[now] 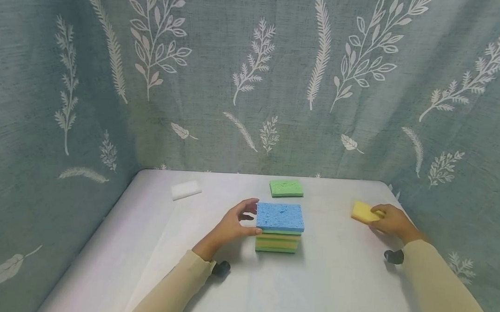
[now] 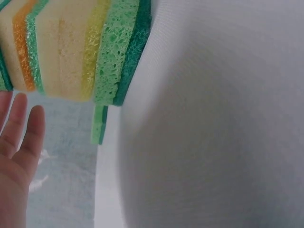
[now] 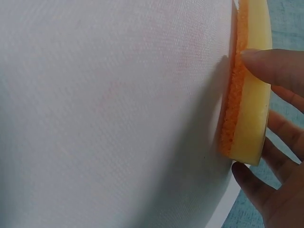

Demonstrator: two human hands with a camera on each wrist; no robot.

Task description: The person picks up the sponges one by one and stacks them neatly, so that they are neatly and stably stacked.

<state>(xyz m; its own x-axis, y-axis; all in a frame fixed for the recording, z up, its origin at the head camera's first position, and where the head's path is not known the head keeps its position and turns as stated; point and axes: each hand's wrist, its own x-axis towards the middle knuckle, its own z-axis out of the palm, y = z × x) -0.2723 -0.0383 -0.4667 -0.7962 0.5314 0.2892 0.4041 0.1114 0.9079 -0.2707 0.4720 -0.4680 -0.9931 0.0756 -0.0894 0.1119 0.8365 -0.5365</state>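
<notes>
A stack of sponges (image 1: 276, 243) with a blue sponge (image 1: 280, 217) on top stands on the white table. From the side, the stack (image 2: 71, 52) shows green, cream, orange and yellow layers. My left hand (image 1: 239, 220) is at its left side, fingers loosely extended, thumb by the front corner just under the blue sponge. Far to the right, my right hand (image 1: 391, 221) holds a yellow sponge (image 1: 362, 212) between thumb and fingers. Up close this sponge (image 3: 251, 114) has an orange scouring layer facing the table, with the thumb on its near edge.
Behind the stack lies a green sponge (image 1: 286, 188). A white roll (image 1: 186, 190) rests at the back left of the table (image 1: 311, 289). Leaf-patterned grey-green cloth (image 1: 220, 80) hangs along the back and both sides.
</notes>
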